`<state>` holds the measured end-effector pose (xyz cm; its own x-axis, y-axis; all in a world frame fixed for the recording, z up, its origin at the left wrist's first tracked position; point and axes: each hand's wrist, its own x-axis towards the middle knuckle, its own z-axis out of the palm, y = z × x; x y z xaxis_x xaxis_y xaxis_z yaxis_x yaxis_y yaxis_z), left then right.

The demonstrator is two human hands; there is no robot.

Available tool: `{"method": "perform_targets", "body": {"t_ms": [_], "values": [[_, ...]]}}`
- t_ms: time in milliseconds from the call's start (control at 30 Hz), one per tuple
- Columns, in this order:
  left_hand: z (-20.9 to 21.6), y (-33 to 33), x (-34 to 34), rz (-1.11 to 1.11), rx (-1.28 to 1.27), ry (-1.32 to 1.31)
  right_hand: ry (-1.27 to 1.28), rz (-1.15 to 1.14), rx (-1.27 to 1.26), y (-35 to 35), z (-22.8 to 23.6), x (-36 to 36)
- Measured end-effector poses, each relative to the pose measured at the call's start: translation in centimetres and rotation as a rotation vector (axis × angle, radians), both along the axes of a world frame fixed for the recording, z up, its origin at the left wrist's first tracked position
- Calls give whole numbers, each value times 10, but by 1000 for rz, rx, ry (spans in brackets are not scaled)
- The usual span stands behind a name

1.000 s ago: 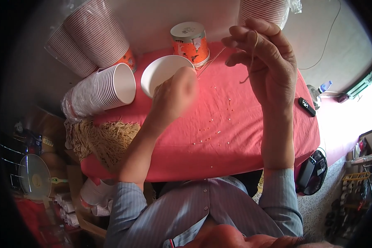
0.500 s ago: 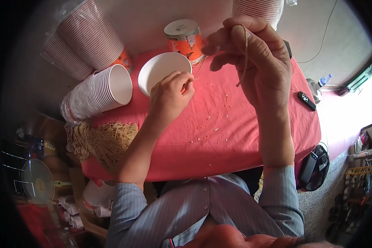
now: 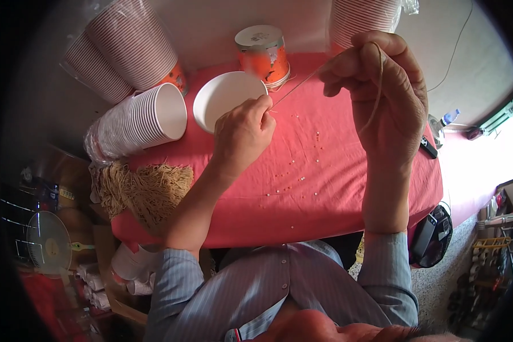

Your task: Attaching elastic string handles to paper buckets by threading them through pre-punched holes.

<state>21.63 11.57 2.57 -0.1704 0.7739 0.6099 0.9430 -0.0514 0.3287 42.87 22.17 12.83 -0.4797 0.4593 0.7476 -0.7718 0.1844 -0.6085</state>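
The left hand (image 3: 243,126) has its grip closed on a thin string (image 3: 297,88), with thumb and curled forefinger pressed together and the strand leaving at their tips. The string slants up, apparently taut, to the right hand (image 3: 347,67), whose grip is narrow, pinched at the fingertips; a tan length also drapes over its thumb and down the palm, and I cannot tell whether the two pieces join behind the fingers. The step in hand looks like drawing the string straight between the two hands; the next move seems to call for both pinches to stay firm and for the loose length to be brought clear of the palm. Just behind the left hand, a white tub (image 3: 219,97) shows its open mouth, and beyond it an orange tub (image 3: 262,64) stands bottom up, with some pale cord (image 3: 279,85) at its foot. To the left lie a wrapped stack of tubs (image 3: 128,128) and a heap of tan strings (image 3: 154,188), the latter at the edge of the red-covered bench (image 3: 330,214).
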Motion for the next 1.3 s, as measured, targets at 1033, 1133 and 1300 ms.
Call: {"method": "perform_targets", "body": {"t_ms": [1033,1133,1300], "values": [[-5,-1,-8,129,40,255,135,105,8,19,17,46],[29,-10,-19,-158,-85,-135,58,-107,-9,19,16,51],[48,-41,-93,79,198,-220,-6,-294,28,1,24,15]]}}
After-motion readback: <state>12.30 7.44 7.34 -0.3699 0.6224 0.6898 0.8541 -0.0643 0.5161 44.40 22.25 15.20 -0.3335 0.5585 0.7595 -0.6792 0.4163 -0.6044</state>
